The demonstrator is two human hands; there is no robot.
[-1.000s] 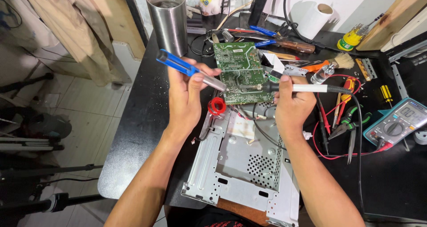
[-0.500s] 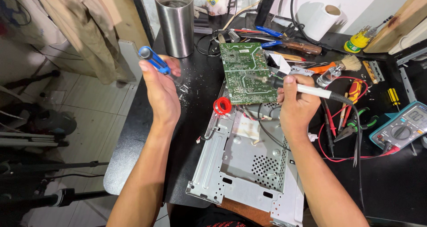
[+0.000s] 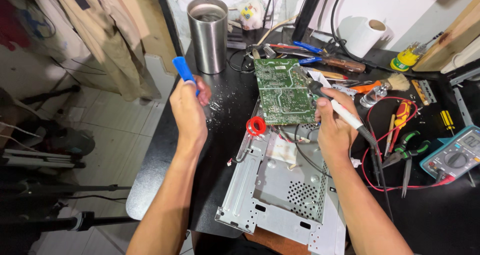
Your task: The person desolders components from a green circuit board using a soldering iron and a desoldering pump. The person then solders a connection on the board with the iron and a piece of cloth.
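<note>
While both hands work over the black bench [image 3: 220, 150], this is how things lie:

Left hand: the left hand [image 3: 187, 110] is left of centre in the frame, raised over the bench's left edge, fingers curled shut around a blue-handled tool [image 3: 183, 70]; only its blue end shows above the fist, so I cannot tell what kind of tool it is.

Right hand: the right hand [image 3: 334, 122] is just right of centre, closed in a pen-like grip on a white-and-black soldering iron [image 3: 336, 105], whose dark front end reaches up and left over the board.

Board: the green rectangular circuit board [image 3: 281, 92] lies at upper centre, tilted slightly, its lower edge over the metal chassis.

Chassis: the grey perforated sheet-metal chassis [image 3: 285, 190] fills the lower centre, overhanging the bench's near edge.

Red ring: a small red ring-shaped part [image 3: 256, 126] sits just beside the board's lower left corner.

Cup: a tall stainless steel tumbler [image 3: 207, 35] stands at upper centre-left, well apart from the left hand.

Meter: a teal multimeter [image 3: 454, 157] rests at the right edge with red leads trailing across the bench.

Other tools: pliers with green-and-black handles [image 3: 407, 150], a bristle brush [image 3: 397, 81] and a white paper roll [image 3: 365, 37] lie on the right side.
</note>
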